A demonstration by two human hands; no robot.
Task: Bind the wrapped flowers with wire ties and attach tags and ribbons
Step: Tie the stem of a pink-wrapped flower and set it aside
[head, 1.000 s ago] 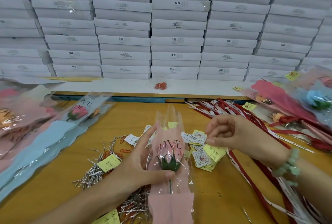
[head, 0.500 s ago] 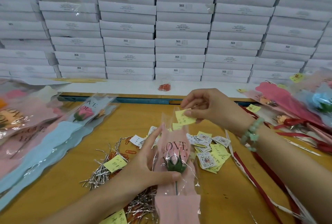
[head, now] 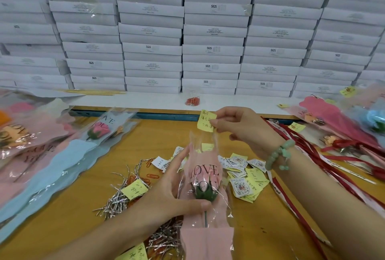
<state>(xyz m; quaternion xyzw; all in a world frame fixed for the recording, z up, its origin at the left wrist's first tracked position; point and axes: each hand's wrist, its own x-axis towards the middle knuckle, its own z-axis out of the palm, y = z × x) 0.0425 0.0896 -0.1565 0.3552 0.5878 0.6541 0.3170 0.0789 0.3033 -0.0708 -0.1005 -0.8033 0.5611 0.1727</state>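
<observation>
Fingers of the left hand [head: 166, 199] are gripping the wrapped flower [head: 205, 191] upright over the wooden table [head: 62, 228], while the right hand [head: 239, 126] is pinching a yellow tag [head: 205, 121] just above the wrapper's open top.

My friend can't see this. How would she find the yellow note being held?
Look below the wall of white boxes, at the right hand above the pink wrapped flower. It pinches a yellow note with handwriting. The other yellow notes lie on the table; this one is up in the air.
</observation>
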